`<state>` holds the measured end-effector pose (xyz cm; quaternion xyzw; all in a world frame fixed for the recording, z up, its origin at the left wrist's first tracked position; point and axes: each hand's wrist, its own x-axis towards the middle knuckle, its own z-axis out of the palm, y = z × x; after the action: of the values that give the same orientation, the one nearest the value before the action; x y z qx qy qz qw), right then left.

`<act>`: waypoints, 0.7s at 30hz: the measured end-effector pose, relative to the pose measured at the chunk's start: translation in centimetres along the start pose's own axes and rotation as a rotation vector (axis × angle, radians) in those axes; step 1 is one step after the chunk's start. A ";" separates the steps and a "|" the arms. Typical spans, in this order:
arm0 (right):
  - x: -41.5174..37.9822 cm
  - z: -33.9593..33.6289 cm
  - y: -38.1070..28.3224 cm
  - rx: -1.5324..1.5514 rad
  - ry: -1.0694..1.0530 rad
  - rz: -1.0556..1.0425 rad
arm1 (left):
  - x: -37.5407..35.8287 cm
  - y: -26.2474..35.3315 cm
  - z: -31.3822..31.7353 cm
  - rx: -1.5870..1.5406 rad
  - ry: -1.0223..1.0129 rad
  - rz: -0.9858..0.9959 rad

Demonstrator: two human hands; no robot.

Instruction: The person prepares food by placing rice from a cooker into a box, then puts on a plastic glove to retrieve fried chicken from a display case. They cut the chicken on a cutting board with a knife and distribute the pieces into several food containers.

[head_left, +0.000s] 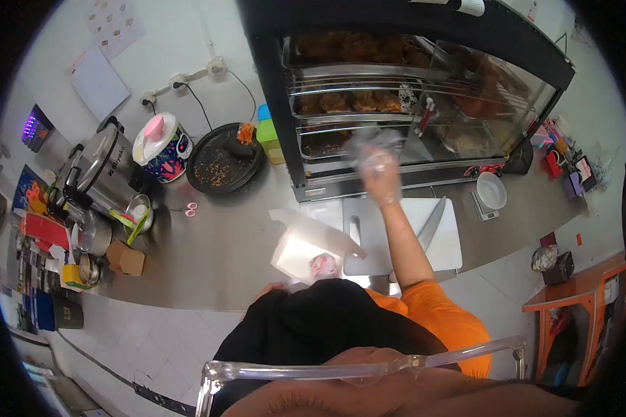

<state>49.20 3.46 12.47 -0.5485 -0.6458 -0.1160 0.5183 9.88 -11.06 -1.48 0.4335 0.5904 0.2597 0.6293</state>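
My right hand [378,161], in a clear plastic glove, reaches up to the front of a black food display warmer [313,192]. It is smeared by motion beside the lowest rack, and I cannot tell what its fingers hold. Browned fried chicken pieces [334,102] lie on the racks inside. Below my forearm are a white cutting board [446,240] and a large knife [432,224]. My left hand [270,288] shows only partly at the counter's front edge, its fingers mostly hidden. Near it stands an open carton box [295,250] with a pink-and-white packet [323,265] inside.
Left on the steel counter [209,257] are a dark stone mortar [219,170], pink-handled scissors [190,209], a patterned rice cooker [163,149] and a large steel pot [108,167]. A white bowl [492,190] sits on a small scale [485,210] at right.
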 end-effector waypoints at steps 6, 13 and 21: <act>1.0 5.1 1.9 -0.400 -0.411 -0.086 | -1.0 3.0 -0.6 0.071 -0.167 0.082; 1.3 6.1 6.6 -0.485 -0.458 -0.194 | -2.4 3.0 -0.6 0.110 -0.053 0.053; -0.7 -0.7 3.2 -0.299 -0.516 -0.123 | -0.8 -0.6 -1.6 0.042 0.009 0.144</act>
<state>52.14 3.73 10.93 -0.5899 -0.7640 -0.0979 0.2424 8.05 -11.64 -1.48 0.4867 0.5660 0.2936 0.5971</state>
